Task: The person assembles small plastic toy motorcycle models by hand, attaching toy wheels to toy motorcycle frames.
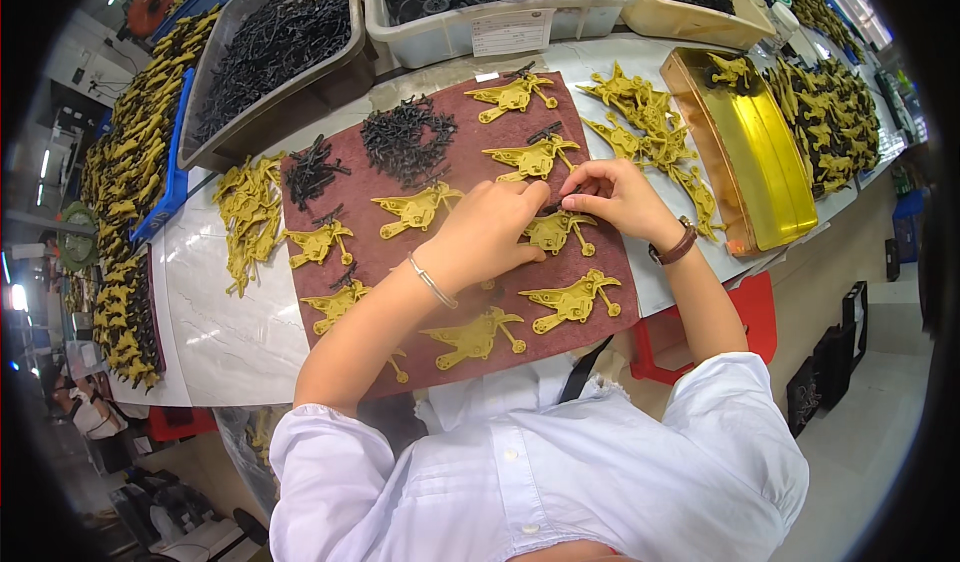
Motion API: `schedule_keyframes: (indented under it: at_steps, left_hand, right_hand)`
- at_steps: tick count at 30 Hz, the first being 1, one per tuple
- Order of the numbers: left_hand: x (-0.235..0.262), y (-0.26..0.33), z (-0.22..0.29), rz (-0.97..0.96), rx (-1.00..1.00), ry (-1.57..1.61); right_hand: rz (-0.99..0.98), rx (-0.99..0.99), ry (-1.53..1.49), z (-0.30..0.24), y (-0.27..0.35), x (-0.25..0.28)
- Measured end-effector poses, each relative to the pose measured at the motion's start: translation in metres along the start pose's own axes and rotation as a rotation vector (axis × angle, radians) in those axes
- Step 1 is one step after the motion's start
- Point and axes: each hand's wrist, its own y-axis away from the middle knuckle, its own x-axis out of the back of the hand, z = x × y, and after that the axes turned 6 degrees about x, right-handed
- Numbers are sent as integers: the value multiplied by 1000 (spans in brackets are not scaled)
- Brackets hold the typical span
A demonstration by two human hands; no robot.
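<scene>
A: Hands first. What has each got?

B: Right hand: thumb and forefinger together at the tips, pinched on what looks like a slim black plastic part. Left hand: thumb and forefinger spread about one end of a flat yellow plastic openwork piece. Cannot tell whether they press.

A: Where's the yellow piece, exactly?

B: Just below the right pinch, partly hidden by the left fingers, over a maroon cloth mat. Whether it touches the cloth, cannot tell.

A: How to work it well?

B: My reading: a fine fit between the two. Brace the yellow piece low with the left thumb, so a push meets something firm. Left forefinger best clear of the meeting point; it crowds the view. Line up, then press straight and lightly.

A: Risks?

B: The black part looks thin; a tilted push could slip or bend it. Pinch near the working end.

A: Elbow room?

B: Tight. A second yellow plastic piece lies just beyond the grip, a third yellow plastic piece just below. Small wrist moves.
</scene>
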Motion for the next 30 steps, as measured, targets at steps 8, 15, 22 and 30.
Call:
schedule_keyframes:
  at_steps: [8, 15, 22, 30]
  left_hand:
    - [-7, 3, 0, 82, -16, 15]
    - [-14, 6, -5, 100, -13, 33]
    - [27, 21, -37, 261, 35, 42]
    - [93, 94, -134, 571, 315, -380]
  right_hand:
    - [25, -10, 129, -5, -3, 4]
    - [13, -32, 248, -11, -8, 4]
    - [76, 47, 279, -12, -3, -1]
    - [184, 63, 348, -22, 4, -8]
